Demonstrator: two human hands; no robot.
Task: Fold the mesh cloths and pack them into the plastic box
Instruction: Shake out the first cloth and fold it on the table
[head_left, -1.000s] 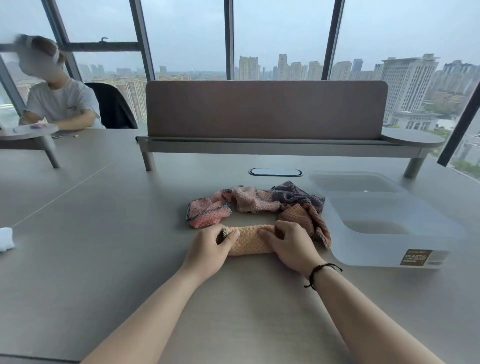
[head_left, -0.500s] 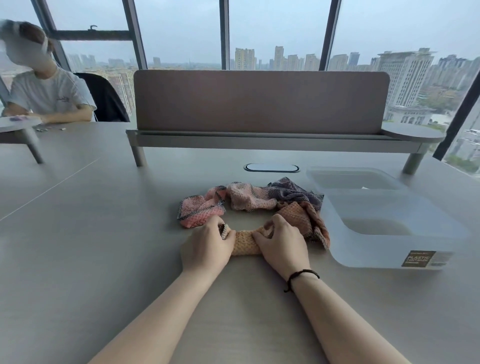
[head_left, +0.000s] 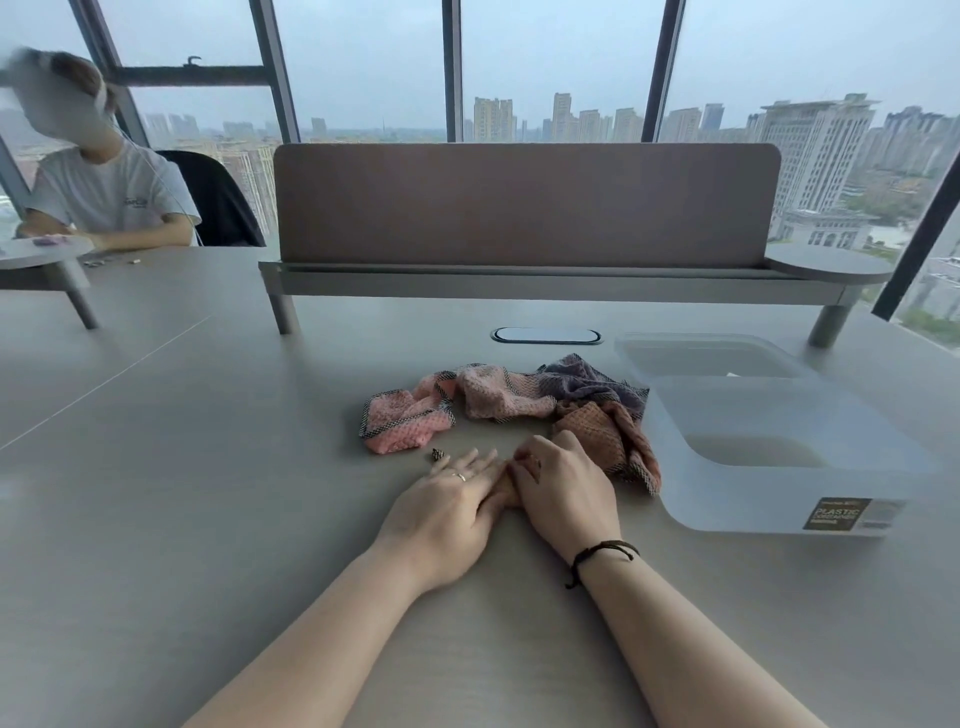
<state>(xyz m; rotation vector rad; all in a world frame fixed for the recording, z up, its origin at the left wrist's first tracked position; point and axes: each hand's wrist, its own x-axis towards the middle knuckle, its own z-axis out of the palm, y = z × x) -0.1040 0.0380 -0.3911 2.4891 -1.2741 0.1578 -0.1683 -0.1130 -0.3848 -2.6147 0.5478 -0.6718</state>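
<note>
— While both forearms reach forward from the bottom edge of the view, where do the hands end up?

— Side by side on the table (head_left: 208, 519), touching each other. The left hand (head_left: 447, 512) lies palm down with its fingers nearly straight and pointing away, flat over something small. A ring shows on one finger.

— And the right hand (head_left: 563, 488)?

— Its knuckles are raised and its fingers curl downward at the far end, tucked against the left hand's fingers. A dark cord bracelet (head_left: 597, 556) circles the wrist.

— What do they hold?

— A folded cloth (head_left: 436, 454) lies under them, almost wholly covered. Only a dark-edged corner peeks out just beyond the left hand's fingers. The left hand presses on it flat. Whether the right hand's curled fingers actually pinch it cannot be told; they are hidden.

— Where are the other mesh cloths?

— Just beyond the hands, in a crumpled row. A pink cloth (head_left: 405, 423) with dark trim sits furthest left, a paler pink cloth (head_left: 498, 397) next to it, then a purple-grey cloth (head_left: 592, 384), with an orange-brown cloth (head_left: 608, 441) nearest the right hand, draping against the box.

— The box?

— The plastic box (head_left: 789, 493) is translucent, stands to the right of the cloths and carries a dark label on its near wall. Its lid (head_left: 701, 348) lies behind it.

— Anything further back?

— A brown desk divider (head_left: 524, 202), and a seated person (head_left: 109, 192) in a white shirt at far left.
</note>
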